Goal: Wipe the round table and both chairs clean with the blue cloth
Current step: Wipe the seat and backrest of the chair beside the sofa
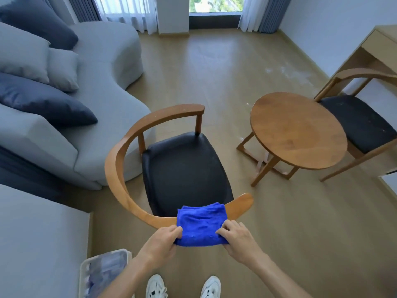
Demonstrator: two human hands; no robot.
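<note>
blue cloth (200, 225): folded to a thick pad, draped over the near end of the curved wooden backrest of the near chair (184, 168), its lower edge hanging toward the viewer. it is gripped at both lower corners: the left corner is pinched by the curled fingers and thumb of the left hand (160, 244), the right corner is pinched by the curled fingers of the right hand (239, 240). both forearms are seen reaching in from the bottom edge.

near chair: wooden frame, dark padded seat, backrest turned toward the viewer and toward the sofa side; the open front of the seat is faced toward the round table (297, 131).

round table: wooden top on an angled wooden leg frame, set to the right of the near chair and apart from it.

far chair (361, 123): same pattern, dark seat marked with pale specks, placed just beyond the table, its seat partly hidden behind the table's rim.

surroundings: grey sofa (96, 82) with grey and dark blue cushions, noted at left; pale wooden desk (373, 48) at the right wall; white plastic basket (105, 274) at lower left; two white shoes (182, 287) at the bottom edge; wood-tone floor (214, 72); curtained window (214, 5) at the far end.
</note>
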